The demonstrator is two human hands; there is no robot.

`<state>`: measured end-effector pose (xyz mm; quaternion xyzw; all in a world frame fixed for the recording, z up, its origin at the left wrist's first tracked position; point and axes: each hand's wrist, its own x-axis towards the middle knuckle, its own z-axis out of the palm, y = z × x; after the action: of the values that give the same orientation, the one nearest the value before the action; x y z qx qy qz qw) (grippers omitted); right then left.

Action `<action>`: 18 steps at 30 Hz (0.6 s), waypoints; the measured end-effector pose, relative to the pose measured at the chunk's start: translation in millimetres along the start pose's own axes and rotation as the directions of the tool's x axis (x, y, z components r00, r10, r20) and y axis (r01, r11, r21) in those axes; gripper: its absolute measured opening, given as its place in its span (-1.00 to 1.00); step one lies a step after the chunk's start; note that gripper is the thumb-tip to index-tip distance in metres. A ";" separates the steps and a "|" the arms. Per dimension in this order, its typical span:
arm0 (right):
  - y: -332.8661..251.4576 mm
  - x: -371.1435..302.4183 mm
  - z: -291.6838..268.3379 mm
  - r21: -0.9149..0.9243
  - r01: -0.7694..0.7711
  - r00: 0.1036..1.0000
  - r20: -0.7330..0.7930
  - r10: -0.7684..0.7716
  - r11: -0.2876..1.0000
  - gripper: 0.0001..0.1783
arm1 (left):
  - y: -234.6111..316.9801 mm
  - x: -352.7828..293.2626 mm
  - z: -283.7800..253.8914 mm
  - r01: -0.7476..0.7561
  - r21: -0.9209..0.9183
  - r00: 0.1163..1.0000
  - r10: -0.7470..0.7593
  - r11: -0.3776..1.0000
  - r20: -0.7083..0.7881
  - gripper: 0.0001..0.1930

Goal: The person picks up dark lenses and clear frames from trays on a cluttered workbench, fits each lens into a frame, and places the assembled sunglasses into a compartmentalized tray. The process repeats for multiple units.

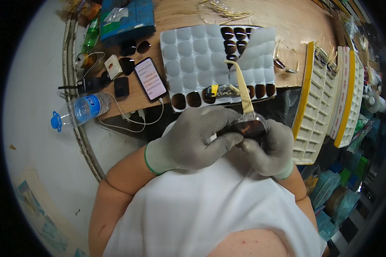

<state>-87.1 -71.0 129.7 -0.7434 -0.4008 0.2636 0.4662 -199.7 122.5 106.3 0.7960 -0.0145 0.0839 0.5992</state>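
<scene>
Both my hands wear grey gloves and meet in front of my chest around a pair of sunglasses (249,128) with a dark lens. One cream temple arm (244,92) of the sunglasses points up and away from me. My left hand (197,136) grips the left side of the frame, thumb and fingers closed. My right hand (272,147) pinches the right side, its thumb at the lower edge of the lens. Just beyond lies a lens tray (188,55) with rows of round pockets. Several dark brown lenses (194,99) sit in its near row.
Left of the tray lie a lit phone (151,79) on a white cable, a small white box (113,67) and a water bottle (86,109). A blue box (128,22) stands behind them. At right are another pair of glasses (287,63) and yellow-edged compartment trays (312,111).
</scene>
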 end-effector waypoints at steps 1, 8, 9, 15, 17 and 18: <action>4.5 -5.7 -3.4 -0.061 0.065 0.997 -0.025 -0.067 0.996 -0.80 | -1.2 2.4 5.4 -0.076 -0.023 0.996 0.075 0.997 -0.039 -0.74; 18.0 -8.5 -54.7 0.182 -0.039 0.979 0.203 0.001 0.983 -0.67 | 12.3 43.6 28.1 -0.079 -0.273 0.985 0.118 0.959 0.129 -0.73; 27.3 -10.9 -57.3 0.234 -0.088 0.978 0.203 0.040 0.968 -0.57 | 10.3 53.9 33.2 -0.112 -0.180 0.975 0.143 0.977 0.170 -0.73; 76.5 6.6 -102.8 0.126 0.000 0.989 0.148 -0.019 0.992 -0.53 | 28.6 126.1 70.1 -0.220 0.224 0.960 0.170 0.949 0.222 -0.72; 99.2 12.2 -125.9 -0.085 0.018 0.999 0.041 -0.015 0.996 -0.59 | 17.8 142.6 81.4 -0.147 0.350 0.977 0.080 0.925 0.198 -0.66; 131.7 15.7 -135.4 -0.271 -0.069 0.998 -0.017 0.067 0.960 -0.58 | 3.1 136.1 87.6 -0.038 0.353 0.991 -0.010 0.935 0.135 -0.58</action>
<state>71.1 -155.1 68.0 -0.8147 -0.4055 0.2192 0.3519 -55.7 48.4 106.3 0.8947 -0.0454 0.0354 0.4428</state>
